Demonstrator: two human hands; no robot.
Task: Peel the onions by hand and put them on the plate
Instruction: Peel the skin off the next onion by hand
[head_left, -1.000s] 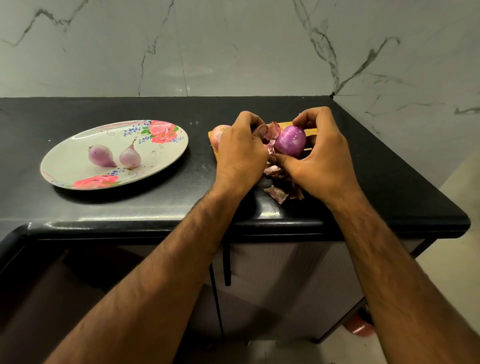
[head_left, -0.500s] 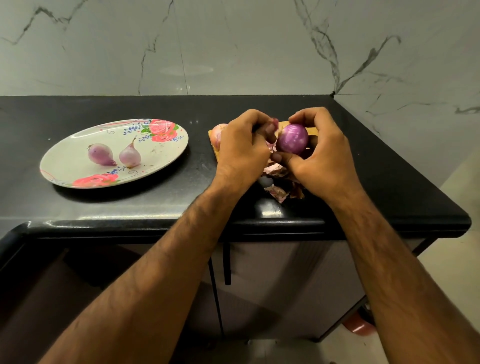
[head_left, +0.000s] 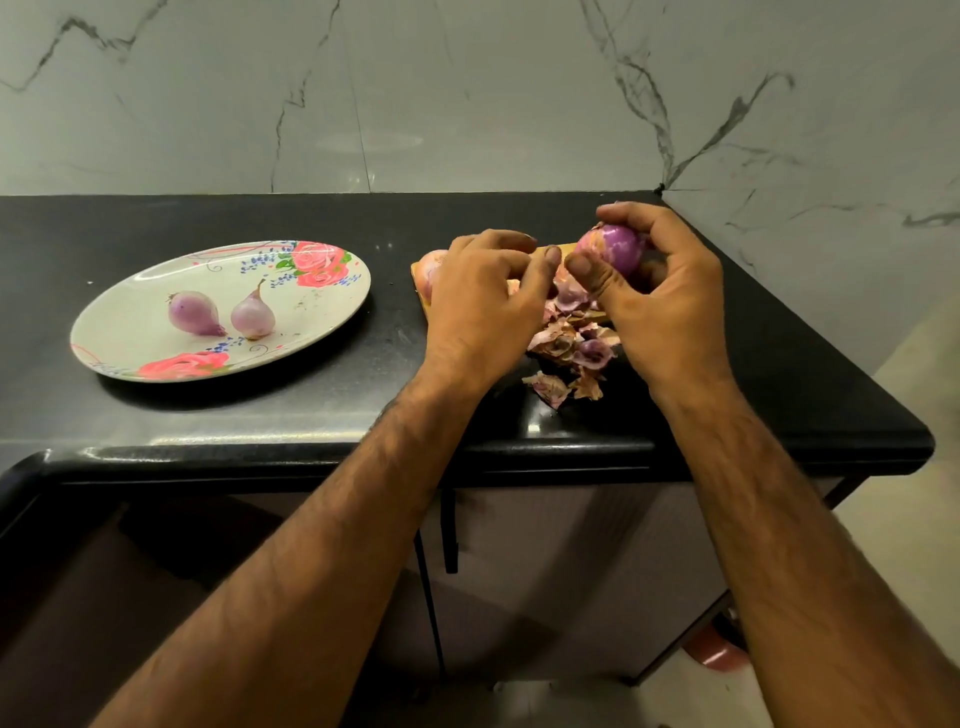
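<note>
A glossy black stone bench (head_left: 260, 415) runs into the corner of a room walled in white marble (head_left: 467, 104) with grey veins. Pale cabinet doors (head_left: 545, 571) stand below its near edge. At the left of the bench sits one oval floral plate (head_left: 130, 343) carrying two peeled onions, one (head_left: 193, 313) at the left and the other (head_left: 253, 315) just beside it on the right. Further right, one yellow cutting board (head_left: 418, 275) bears a single unpeeled onion (head_left: 431, 262), mostly hidden behind the left grip (head_left: 483, 306). One heap of papery skins (head_left: 571, 338) spills off the board onto the near bench. A fourth, purple onion (head_left: 615, 249) is held above the far right of the board in the right grip (head_left: 660, 306), thumb and curled fingers wrapped round it. The left grip hovers just beside it, knuckles up and fingers curled, one fingertip close to the right thumb. Whether it pinches any skin cannot be told.
</note>
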